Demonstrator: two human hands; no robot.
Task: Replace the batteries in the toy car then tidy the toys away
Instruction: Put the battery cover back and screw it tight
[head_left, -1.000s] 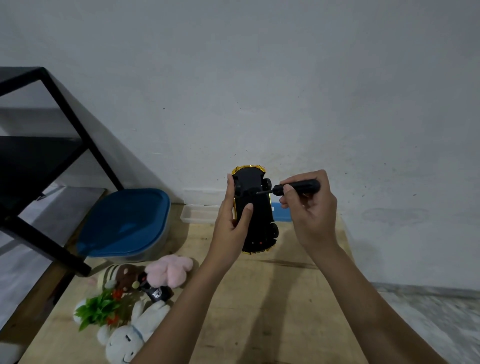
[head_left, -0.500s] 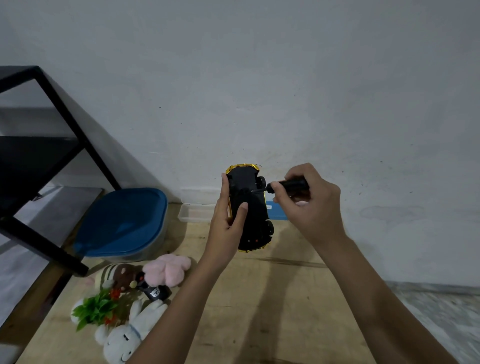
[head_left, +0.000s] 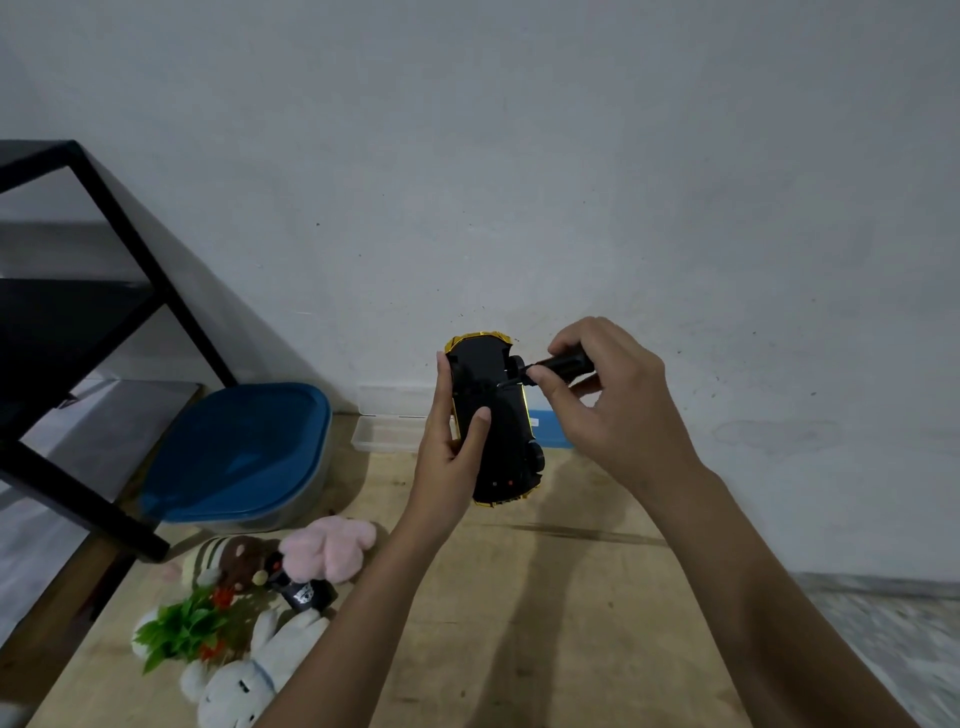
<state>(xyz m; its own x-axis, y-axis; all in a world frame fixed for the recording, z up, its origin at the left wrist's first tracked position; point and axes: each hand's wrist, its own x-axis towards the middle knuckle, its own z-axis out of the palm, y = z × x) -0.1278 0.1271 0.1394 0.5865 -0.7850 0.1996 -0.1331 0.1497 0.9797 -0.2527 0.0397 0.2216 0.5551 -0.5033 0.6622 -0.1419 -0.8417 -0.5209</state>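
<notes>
One head-worn wide-angle camera gives the only view, so no second view overlaps it. It looks forward and slightly down from behind the forearms, close to the left hand (head_left: 451, 452) and right hand (head_left: 613, 400), which meet near the middle of the picture. A wall (head_left: 519, 156) fills the view beyond the hands; a wooden table (head_left: 519, 623) runs beneath them, with straight edges bowing toward the borders.

One black-and-gold toy car (head_left: 493, 421) in the left hand (head_left: 451, 441); one black screwdriver (head_left: 558, 366) in the right hand (head_left: 613, 395). Left of both: one blue-lidded tub (head_left: 239, 452), about four soft plush toys (head_left: 249, 613).
</notes>
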